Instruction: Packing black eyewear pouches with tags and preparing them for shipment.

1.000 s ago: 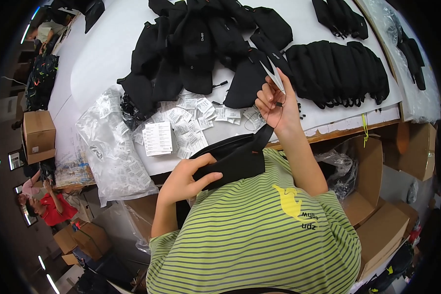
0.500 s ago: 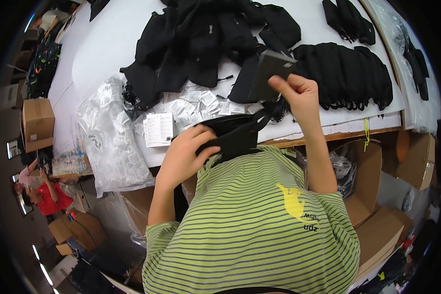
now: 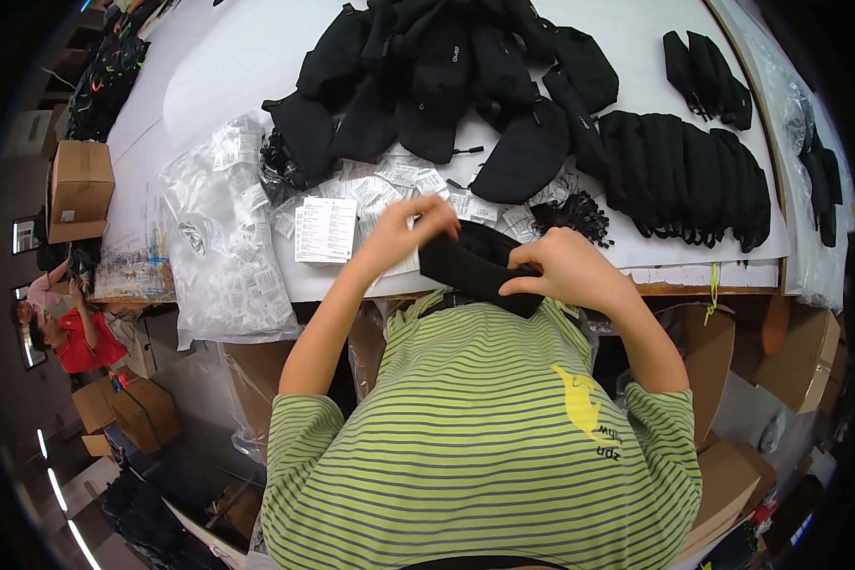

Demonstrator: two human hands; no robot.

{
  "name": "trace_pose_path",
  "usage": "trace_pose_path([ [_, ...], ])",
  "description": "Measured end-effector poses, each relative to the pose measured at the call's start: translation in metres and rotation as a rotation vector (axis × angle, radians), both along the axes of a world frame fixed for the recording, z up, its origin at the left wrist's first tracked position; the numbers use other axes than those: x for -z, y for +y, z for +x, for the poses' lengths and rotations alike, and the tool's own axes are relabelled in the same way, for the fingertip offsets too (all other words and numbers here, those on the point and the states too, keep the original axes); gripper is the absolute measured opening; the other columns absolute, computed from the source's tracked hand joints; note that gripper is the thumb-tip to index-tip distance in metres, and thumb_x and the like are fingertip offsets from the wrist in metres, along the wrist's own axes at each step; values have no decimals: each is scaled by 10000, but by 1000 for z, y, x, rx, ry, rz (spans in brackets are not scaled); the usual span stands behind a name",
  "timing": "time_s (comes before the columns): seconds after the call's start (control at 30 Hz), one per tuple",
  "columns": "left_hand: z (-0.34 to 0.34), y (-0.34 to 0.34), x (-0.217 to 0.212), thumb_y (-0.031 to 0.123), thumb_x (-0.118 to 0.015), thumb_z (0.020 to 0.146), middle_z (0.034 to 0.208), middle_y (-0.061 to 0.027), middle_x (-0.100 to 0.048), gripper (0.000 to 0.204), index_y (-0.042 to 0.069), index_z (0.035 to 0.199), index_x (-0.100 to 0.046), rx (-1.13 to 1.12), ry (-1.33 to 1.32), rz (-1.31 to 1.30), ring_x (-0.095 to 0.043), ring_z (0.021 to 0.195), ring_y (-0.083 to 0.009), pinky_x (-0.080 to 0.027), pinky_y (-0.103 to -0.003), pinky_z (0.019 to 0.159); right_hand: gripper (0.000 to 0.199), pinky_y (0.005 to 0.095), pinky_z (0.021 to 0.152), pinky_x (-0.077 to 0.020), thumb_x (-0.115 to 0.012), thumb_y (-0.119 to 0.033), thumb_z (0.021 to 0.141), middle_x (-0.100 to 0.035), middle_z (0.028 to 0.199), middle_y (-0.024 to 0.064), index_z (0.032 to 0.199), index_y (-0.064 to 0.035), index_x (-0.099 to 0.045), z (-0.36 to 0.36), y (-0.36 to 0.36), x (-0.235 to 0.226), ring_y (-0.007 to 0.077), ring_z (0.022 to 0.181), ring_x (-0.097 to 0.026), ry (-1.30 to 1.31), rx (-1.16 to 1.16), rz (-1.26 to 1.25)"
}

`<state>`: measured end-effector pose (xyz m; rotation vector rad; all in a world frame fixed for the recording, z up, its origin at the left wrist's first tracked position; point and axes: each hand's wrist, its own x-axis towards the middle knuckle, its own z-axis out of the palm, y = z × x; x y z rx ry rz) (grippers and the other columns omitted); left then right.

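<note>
A small black fabric pouch is held in front of my waist at the table's front edge, its top side gaping and its dark inside partly showing. My left hand is closed with curled fingers at the pouch's upper left corner. On the other side my right hand pinches the right end, thumb over the front face. Just beyond lie loose white printed labels and a bunch of black cords. Left of my left hand sits a stack of white printed cards.
A heap of black pouches covers the table's middle. At the right stands a packed row of black pouches, with a few more behind it. A clear plastic bag of labels hangs over the front edge. Cardboard boxes stand around.
My right hand has come down from its raised position to the pouch's right end. The flat dark grey piece it held is out of sight. My left hand has shifted up and right.
</note>
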<state>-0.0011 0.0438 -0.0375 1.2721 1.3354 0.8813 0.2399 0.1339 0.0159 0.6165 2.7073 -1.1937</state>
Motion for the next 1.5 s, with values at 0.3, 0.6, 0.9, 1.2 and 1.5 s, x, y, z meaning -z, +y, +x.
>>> trace_pose_path([
  [0.3,-29,32,55,179,-699,754,881,-55,-623,178,47,854,-634,-223,827,352,-564,815,-254,-456,-344,772,287,345,570,-475,-716,-357,728,-615,583,99,787,-76,-714,12,-6,3,274,557,-597,126,56,129],
  [0.6,22,9,-54,134,-694,768,984,-66,-639,100,59,833,-682,-24,674,638,-551,1028,-216,-395,-344,900,209,343,526,-455,-697,-309,740,-594,558,88,770,-103,-712,5,3,-10,260,535,-590,310,105,374],
  [0.9,46,-24,-4,280,-702,806,1189,-51,-540,555,77,1262,-459,-572,-965,238,-498,1140,-195,-359,-376,1017,198,262,459,-371,-788,-214,667,-569,519,40,801,-84,-720,-25,-9,-21,158,430,-493,719,339,273],
  [1.2,53,-6,-37,172,-666,817,1116,-74,-583,470,21,1221,-480,-967,-854,170,-590,992,-211,-485,-356,900,151,248,421,-287,-599,-134,883,-502,519,30,776,-39,-645,-36,-33,8,109,437,-411,637,927,-165],
  [1.5,73,-8,-54,104,-742,682,1004,-120,-609,517,-50,1127,-528,-456,-755,-238,-616,865,-191,-516,-295,755,237,221,751,-464,-585,-132,904,-644,935,38,1077,28,-604,-35,5,-2,102,825,-590,1031,805,-635],
])
